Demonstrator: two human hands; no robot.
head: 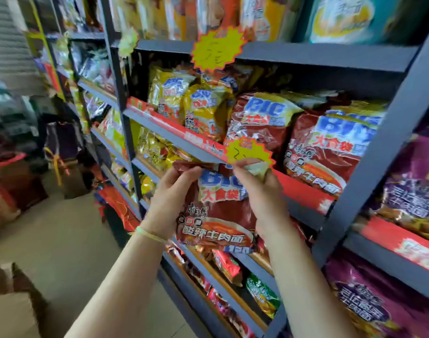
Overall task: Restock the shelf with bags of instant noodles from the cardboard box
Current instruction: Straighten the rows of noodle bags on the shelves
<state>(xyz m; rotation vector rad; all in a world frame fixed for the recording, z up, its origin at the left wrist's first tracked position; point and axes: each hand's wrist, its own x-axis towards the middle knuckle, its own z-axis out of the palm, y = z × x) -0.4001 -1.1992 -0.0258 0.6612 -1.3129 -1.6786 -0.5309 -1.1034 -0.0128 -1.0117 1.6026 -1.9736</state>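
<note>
One dark-red noodle bag (218, 211), blue "BIG" lettering, between both hands (170, 203).

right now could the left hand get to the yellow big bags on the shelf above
Probably not yet: the left hand is gripping the red noodle bag with the right hand. The way up to the yellow bags looks open.

A dark red bag of instant noodles (216, 208) is upright, just below the front edge of the grey shelf (174, 139). Matching red bags (323, 152) lean on that shelf, yellow ones (184, 101) toward its left end. A cardboard box (11, 311) corner shows at bottom left.
</note>
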